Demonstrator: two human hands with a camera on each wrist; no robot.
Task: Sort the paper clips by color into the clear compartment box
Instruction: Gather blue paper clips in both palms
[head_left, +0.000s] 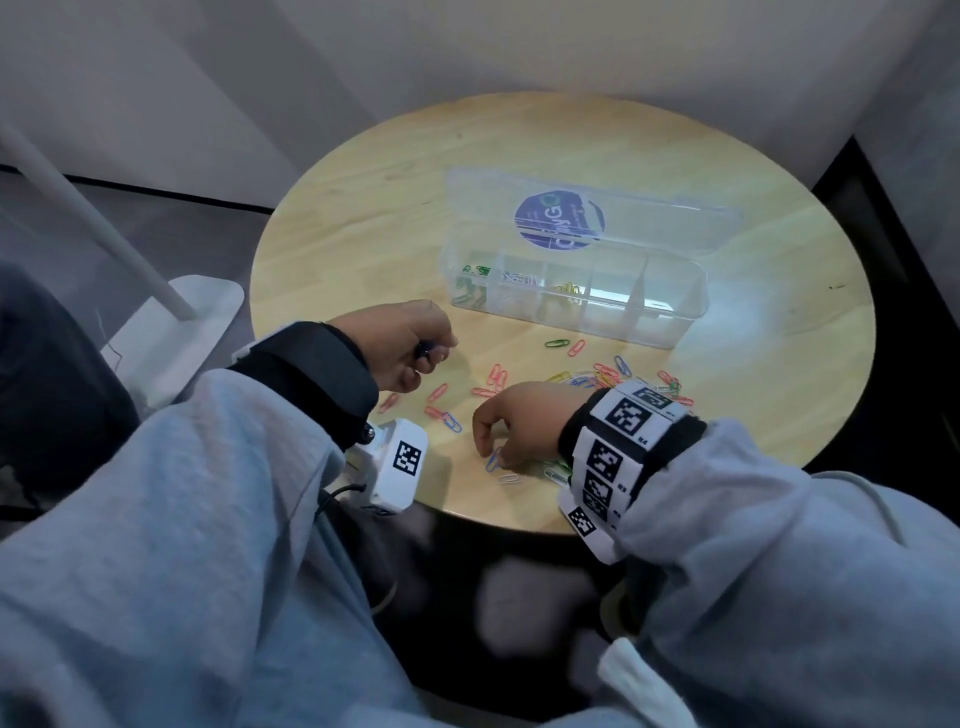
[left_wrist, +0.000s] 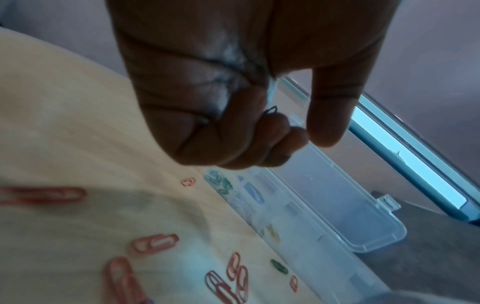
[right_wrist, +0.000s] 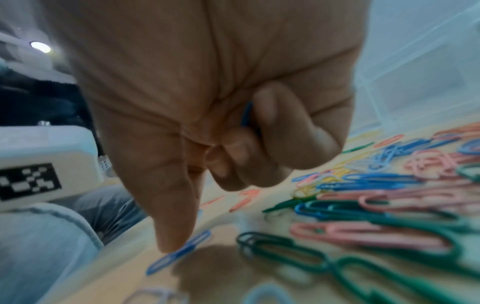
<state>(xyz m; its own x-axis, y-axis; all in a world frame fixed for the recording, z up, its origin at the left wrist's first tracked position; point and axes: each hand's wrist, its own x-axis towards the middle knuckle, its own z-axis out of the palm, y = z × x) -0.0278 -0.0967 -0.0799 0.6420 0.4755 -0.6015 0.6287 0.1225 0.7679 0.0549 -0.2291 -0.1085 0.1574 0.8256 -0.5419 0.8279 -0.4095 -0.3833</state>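
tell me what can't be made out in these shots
- What the left hand grips: head view shows only a dark blue bit; in the left wrist view curled fingers hide it.
- How many clips the right hand holds: its fingers cover all but a blue edge.
- Box right-hand compartments: glare, contents unclear.
- Lid sticker text: partly hidden, too small.
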